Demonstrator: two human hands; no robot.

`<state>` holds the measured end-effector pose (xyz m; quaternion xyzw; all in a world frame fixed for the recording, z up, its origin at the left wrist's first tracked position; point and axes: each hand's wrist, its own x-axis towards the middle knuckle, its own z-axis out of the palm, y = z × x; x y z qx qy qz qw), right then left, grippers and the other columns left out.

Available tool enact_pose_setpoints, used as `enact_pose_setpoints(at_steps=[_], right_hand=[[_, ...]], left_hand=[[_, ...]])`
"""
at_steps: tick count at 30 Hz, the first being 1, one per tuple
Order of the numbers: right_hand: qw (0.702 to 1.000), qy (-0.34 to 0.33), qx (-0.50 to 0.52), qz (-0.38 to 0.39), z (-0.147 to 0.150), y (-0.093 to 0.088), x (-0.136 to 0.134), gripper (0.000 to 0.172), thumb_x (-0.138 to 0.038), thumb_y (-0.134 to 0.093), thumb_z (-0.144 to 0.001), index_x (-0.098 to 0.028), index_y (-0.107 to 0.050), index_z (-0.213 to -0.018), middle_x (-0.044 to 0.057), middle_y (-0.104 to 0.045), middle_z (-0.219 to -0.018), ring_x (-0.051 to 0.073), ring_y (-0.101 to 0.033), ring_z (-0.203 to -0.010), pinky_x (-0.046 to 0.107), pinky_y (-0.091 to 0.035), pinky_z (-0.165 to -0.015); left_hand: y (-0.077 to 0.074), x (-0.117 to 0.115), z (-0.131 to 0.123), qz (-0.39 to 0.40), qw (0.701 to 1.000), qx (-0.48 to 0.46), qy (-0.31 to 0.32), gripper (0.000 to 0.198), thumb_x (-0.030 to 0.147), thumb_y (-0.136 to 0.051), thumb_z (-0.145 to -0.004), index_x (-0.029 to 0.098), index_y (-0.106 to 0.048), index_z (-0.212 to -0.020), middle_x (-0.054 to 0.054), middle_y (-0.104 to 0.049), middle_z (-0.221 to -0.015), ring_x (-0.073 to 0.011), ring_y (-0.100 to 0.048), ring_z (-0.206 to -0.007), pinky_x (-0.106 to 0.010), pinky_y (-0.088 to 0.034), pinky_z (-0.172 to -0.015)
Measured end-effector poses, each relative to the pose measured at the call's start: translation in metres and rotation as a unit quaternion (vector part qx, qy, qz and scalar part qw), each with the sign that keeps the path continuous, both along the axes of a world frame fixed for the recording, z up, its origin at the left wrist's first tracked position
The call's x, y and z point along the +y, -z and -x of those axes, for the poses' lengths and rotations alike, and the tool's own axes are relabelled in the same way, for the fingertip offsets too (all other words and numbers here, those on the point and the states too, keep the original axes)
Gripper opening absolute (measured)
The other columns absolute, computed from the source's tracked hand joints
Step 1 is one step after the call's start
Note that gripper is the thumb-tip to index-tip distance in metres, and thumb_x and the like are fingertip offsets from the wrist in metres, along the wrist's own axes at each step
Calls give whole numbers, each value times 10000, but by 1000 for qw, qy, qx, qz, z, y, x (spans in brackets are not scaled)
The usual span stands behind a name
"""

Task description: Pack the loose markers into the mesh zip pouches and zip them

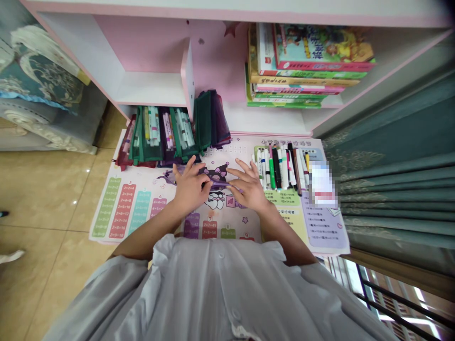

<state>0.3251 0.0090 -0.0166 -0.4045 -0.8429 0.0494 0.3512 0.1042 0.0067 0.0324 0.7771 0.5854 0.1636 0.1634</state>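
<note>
Pencil cases: green fabric pencil cases (142, 142) lying open against the shelf, holding upright markers (152, 125)
Loose row: more markers (279, 166) lying side by side, just right of the hands
Edges: times-table mat (124, 206) stretching from the shelf base to near the forearms
Left hand (190, 188): closing on the purple item (217, 180), fingers curling
Right hand (249, 187): staying open, fingers spreading, fingertips just beside the item
Purple item: lying between both hands

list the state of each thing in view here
slim purple item, held between both hands
left hand, curled over it
right hand, fingers spread against it
green pencil case, open, full of pens
marker pens, lying side by side
books, stacked flat
</note>
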Motion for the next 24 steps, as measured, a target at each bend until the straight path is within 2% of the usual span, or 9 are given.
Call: enact_pose_setpoints(at_steps=[6, 13, 19, 24], right_hand=[[1000, 2, -5, 25, 0, -1, -1, 213, -306, -570, -941, -242, -684, -773, 19, -713, -1270, 303, -485, -1400, 576, -277, -1223], [1000, 1, -13, -8, -1, -3, 0, 212, -295, -580, -940, -228, -671, -760, 34, -727, -1242, 316, -526, -1365, 587, -358, -1179], [1000, 0, -5, 21, -5, -1, 2, 220, -313, -574, -940, -231, -680, -765, 46, -720, -1257, 307, -515, -1376, 568, -393, -1164], [1000, -2, 4, 12, -7, 0, 2, 215, -306, -578, -937, -226, -681, -766, 55, -719, -1258, 306, -521, -1371, 553, -408, -1155]], left_hand=[[0, 2, 3, 1, 1000, 10, -5, 192, 273, -584, -878, 236, -709, -738, -56, -632, -1347, -369, -342, -1463, -800, -101, -1118], [-1, 3, 6, 4, 1000, 20, -6, 199, 273, -588, -881, 227, -706, -728, -63, -641, -1333, -375, -352, -1457, -813, -123, -1101], [0, 4, 7, 3, 1000, 22, -10, 190, 282, -592, -884, 237, -706, -740, -59, -645, -1330, -362, -365, -1451, -796, -120, -1118], [-1, 4, 7, 7, 1000, 22, -11, 191, 281, -594, -883, 241, -710, -736, -60, -647, -1324, -360, -370, -1447, -794, -104, -1125]])
